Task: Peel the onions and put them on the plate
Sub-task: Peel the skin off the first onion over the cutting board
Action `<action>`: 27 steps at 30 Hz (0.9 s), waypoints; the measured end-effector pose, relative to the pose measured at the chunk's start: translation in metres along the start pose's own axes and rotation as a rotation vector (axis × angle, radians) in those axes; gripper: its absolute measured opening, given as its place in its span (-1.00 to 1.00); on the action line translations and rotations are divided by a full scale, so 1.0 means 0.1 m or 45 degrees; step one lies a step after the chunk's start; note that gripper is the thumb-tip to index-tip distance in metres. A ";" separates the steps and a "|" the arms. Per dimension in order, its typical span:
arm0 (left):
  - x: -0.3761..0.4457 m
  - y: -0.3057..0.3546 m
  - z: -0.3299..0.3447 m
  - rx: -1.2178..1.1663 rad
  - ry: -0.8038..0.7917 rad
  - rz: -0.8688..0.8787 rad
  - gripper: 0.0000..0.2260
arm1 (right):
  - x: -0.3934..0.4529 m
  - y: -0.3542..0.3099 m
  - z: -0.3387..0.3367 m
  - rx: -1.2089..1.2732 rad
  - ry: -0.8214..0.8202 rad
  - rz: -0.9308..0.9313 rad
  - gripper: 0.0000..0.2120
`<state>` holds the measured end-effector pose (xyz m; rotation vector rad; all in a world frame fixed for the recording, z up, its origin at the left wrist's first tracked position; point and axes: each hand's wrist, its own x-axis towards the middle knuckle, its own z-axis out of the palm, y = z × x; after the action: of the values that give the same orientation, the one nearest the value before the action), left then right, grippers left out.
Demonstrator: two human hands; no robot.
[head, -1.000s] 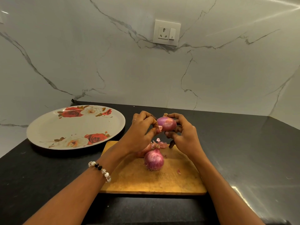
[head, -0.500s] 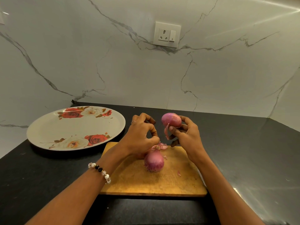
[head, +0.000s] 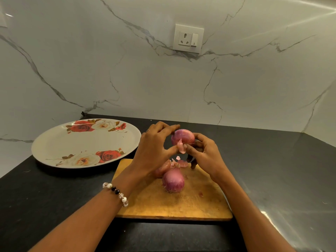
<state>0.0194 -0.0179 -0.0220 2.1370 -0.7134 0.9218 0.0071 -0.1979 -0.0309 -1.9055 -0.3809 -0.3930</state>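
Nearest the viewer, a rectangular pale wooden chopping board (head: pixel 154 206) is laid on the black stone counter (head: pixel 36 206), so that fallen skin is caught. On it stands a whole purple-red onion with its skin on (head: pixel 173 181), kept within reach for later peeling; behind it lie loose scraps of pink onion skin (head: pixel 180 161) and what appears to be a further onion (head: pixel 161 169), largely hidden by the left wrist. Above the board, a second purple onion, partly peeled (head: pixel 182 138), is cradled in the curled fingers of the right hand (head: pixel 205 155), so that it is steadied. A hanging flap of pink skin (head: pixel 181 149) is pinched by the thumb and forefinger of the left hand (head: pixel 154 151), presumably to be stripped away. Further left, a large round white plate with red rose print (head: pixel 54 142) is set close by, no onion yet on it.
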 end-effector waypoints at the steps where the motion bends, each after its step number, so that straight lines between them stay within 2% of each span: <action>1: 0.00 0.00 0.00 -0.003 0.027 0.014 -0.52 | 0.00 0.00 0.01 -0.005 -0.016 -0.017 -0.51; 5: 0.00 0.00 -0.05 -0.029 0.147 0.059 -0.76 | -0.01 -0.01 0.01 -0.026 -0.053 -0.055 -0.64; 8: 0.00 0.01 -0.06 -0.037 0.177 0.071 -0.84 | -0.02 0.00 0.02 -0.037 -0.051 -0.053 -0.66; 13: -0.01 0.05 -0.05 -0.133 0.040 0.097 -0.83 | -0.01 0.00 0.00 0.078 0.034 0.035 -0.52; 17: -0.02 0.05 -0.04 -0.176 -0.064 0.069 -0.85 | 0.00 -0.02 -0.04 0.234 0.106 0.129 -0.66; 20: -0.01 0.01 -0.05 -0.135 -0.036 0.041 -0.90 | 0.00 -0.04 -0.05 0.292 0.099 0.134 -0.68; 27: 0.02 0.02 -0.08 -0.211 0.108 -0.033 -0.73 | -0.02 -0.08 -0.02 0.257 0.002 0.056 -0.66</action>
<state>0.0160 -0.0132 -0.0151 1.9467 -0.6933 0.9018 0.0014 -0.1973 -0.0242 -1.7140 -0.3634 -0.3146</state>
